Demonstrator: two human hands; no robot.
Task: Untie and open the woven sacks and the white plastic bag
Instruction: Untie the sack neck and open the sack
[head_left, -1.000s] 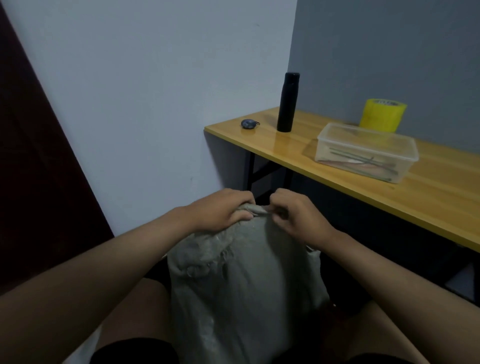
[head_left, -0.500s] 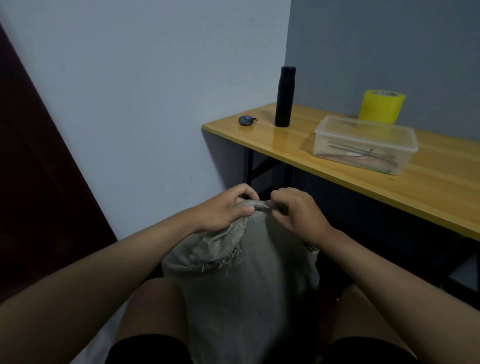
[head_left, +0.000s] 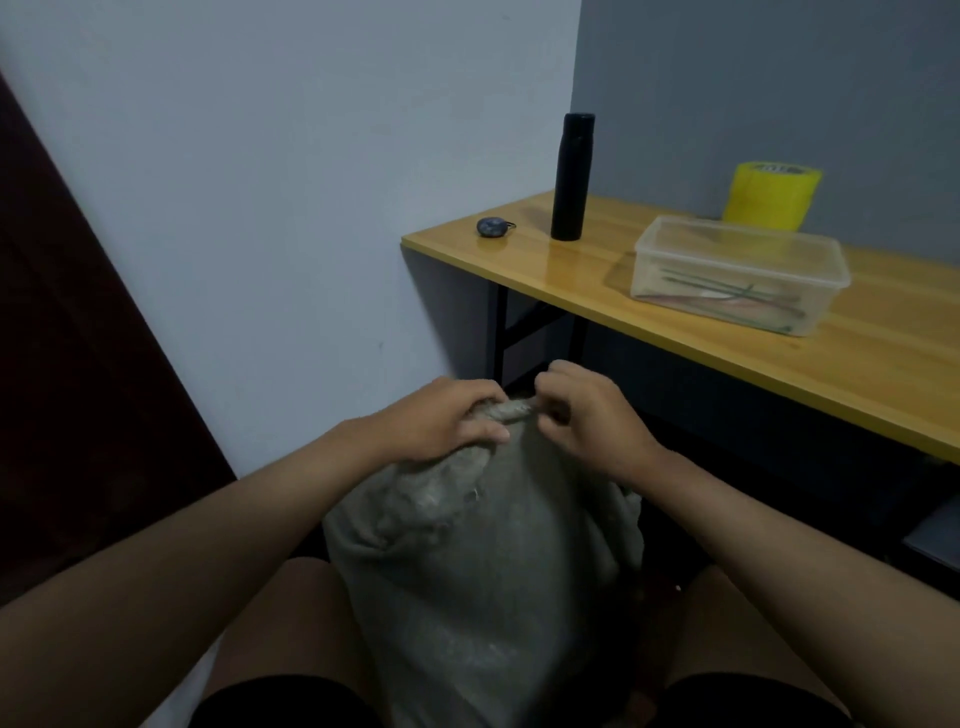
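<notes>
Left hand (head_left: 441, 418) fingers curled tight round the bunched neck of the sack (head_left: 483, 587), right hand (head_left: 587, 415) pinching the twisted tip just beside. Sack upright between the knees. Over on the desk (head_left: 883, 374): black bottle (head_left: 571, 176), clear box (head_left: 737, 273), yellow tape (head_left: 774, 195).

Pale wall (head_left: 285, 182) meets grey wall (head_left: 779, 78) behind wooden table (head_left: 883, 374).

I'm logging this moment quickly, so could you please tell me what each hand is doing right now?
Left hand: closed, gripping the bunched neck of the sack.
Right hand: closed, pinching the tip of the sack's neck.
</notes>
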